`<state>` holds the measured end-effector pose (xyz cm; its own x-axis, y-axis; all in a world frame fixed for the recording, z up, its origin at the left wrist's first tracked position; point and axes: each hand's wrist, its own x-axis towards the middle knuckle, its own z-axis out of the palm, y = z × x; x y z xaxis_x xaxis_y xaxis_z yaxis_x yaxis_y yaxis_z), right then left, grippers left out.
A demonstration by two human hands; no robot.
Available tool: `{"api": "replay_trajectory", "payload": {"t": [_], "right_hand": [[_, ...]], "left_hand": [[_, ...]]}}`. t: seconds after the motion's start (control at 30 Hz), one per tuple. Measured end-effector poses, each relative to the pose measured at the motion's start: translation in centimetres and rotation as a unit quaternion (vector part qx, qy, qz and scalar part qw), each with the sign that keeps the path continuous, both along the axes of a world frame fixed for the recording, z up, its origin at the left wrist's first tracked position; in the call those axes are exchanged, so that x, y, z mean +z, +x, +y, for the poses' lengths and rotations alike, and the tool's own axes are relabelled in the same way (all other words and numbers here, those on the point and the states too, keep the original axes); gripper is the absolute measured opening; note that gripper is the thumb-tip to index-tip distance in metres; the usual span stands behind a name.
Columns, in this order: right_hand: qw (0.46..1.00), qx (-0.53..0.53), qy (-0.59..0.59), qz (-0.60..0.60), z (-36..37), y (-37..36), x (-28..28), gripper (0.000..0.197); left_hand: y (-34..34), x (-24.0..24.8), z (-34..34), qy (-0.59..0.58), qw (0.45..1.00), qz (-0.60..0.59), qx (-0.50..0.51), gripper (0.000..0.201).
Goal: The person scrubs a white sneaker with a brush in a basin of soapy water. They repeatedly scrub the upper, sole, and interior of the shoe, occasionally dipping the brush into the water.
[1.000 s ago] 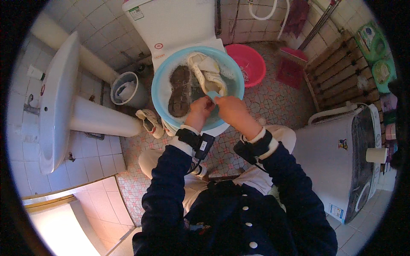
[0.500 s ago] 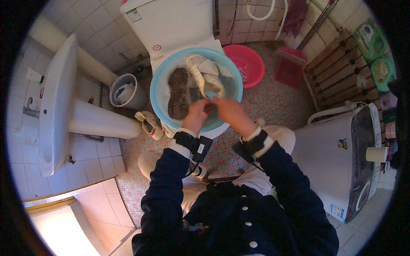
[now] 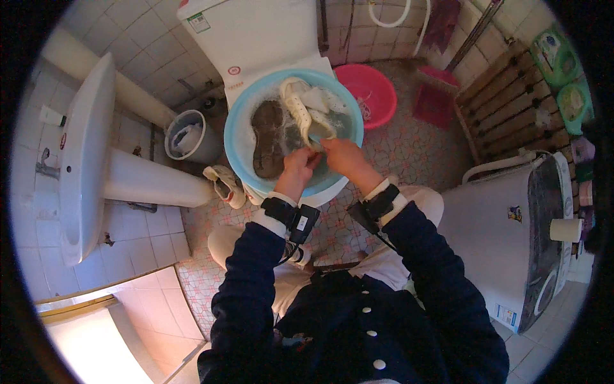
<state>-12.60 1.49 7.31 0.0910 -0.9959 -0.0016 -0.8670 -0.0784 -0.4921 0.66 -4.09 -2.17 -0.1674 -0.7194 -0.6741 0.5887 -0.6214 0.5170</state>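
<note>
Cream-coloured and wet, a shoe leans in a light-blue basin of sudsy water, its near end gripped by both of a person's bare hands. From the left hand, fingers curled narrow around that end, the shoe lies at twelve o'clock; from the right hand, pinched close beside it, at eleven. Fingers cover the gripped end, and whether they hold anything smaller is unclear.

A brown sole rests in the water at the left hand's eleven o'clock, just beside the shoe. The basin sits on a white toilet. A pink basin stands on the floor at the right hand's one o'clock, a washing machine at four. Toward the left hand's nine are a bucket, a floor shoe and, farther off, a sink.
</note>
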Motion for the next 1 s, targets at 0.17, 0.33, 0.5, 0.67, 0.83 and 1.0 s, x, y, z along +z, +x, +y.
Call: {"api": "replay_trajectory", "payload": {"t": [0.17, 0.33, 0.5, 0.67, 0.83, 1.0], "right_hand": [[0.998, 0.007, 0.061, -0.007, 0.2, 0.0, -0.1, 0.029], [0.999, 0.003, 0.042, -0.023, 0.1, 0.4, -0.4, 0.028], [1.0, -0.019, 0.011, 0.004, 0.4, 0.2, -0.7, 0.024], [0.998, 0.005, 0.05, 0.028, 0.2, 0.1, -0.5, 0.034], [1.0, 0.003, 0.018, 0.025, 0.1, -0.1, 0.7, 0.035], [0.997, 0.007, 0.066, 0.043, 1.3, -0.4, 0.8, 0.036]], "left_hand": [[0.1, -0.4, 0.1, -0.011, 1.0, -0.024, 0.0, 0.015], [0.8, -2.0, -0.3, -0.045, 0.998, 0.02, -0.047, 0.015], [0.1, -1.1, -0.3, 0.022, 0.999, -0.006, 0.049, 0.016], [-0.7, -0.2, -0.1, 0.018, 1.0, -0.01, 0.008, 0.013], [-0.2, -1.5, -0.4, -0.015, 1.0, 0.02, 0.005, 0.015], [-0.2, -2.1, -0.8, -0.04, 0.997, 0.059, -0.026, 0.015]]}}
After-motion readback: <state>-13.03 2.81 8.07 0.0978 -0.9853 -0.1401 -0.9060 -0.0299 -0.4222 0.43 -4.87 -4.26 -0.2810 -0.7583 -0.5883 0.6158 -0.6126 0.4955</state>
